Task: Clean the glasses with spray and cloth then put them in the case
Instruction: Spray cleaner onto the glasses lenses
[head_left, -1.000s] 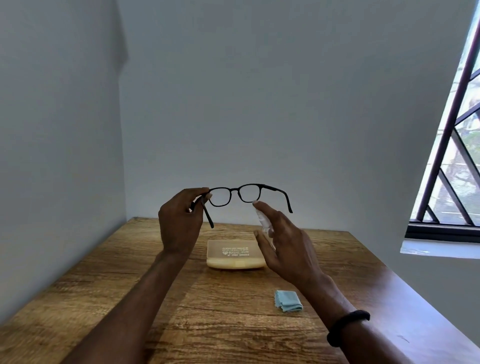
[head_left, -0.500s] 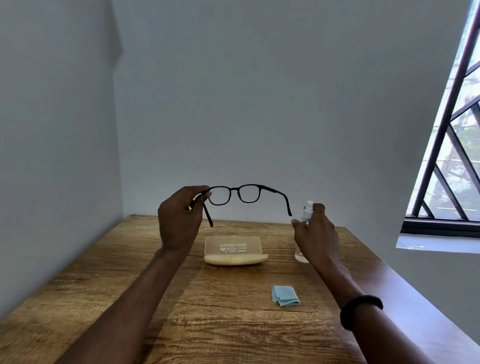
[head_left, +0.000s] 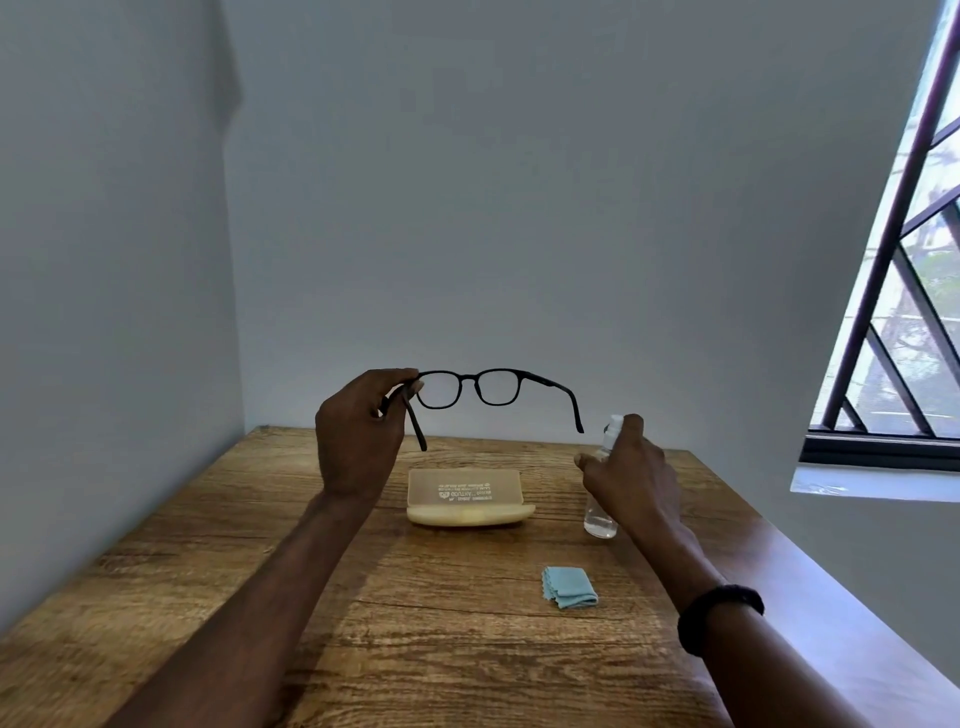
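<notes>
A wooden table (head_left: 260, 597) stands in a grey-walled corner beside a barred window (head_left: 904, 291). The pale yellow case (head_left: 467, 499) lies closed mid-table. The left hand (head_left: 358, 431) pinches the black glasses (head_left: 467, 387) aloft by one temple. The right hand (head_left: 631, 478) grips the clear spray bottle (head_left: 600, 519). A folded blue cloth (head_left: 570, 587) lies nearer.

Bare forearms, sleeveless as far as seen; left hand (head_left: 358, 431) unadorned, right hand (head_left: 631, 478) above a black wristband (head_left: 719, 616).

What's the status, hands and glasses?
Left hand holding glasses aloft by temple. Right hand gripping spray bottle on table. Cloth untouched. Nothing obstructing.
</notes>
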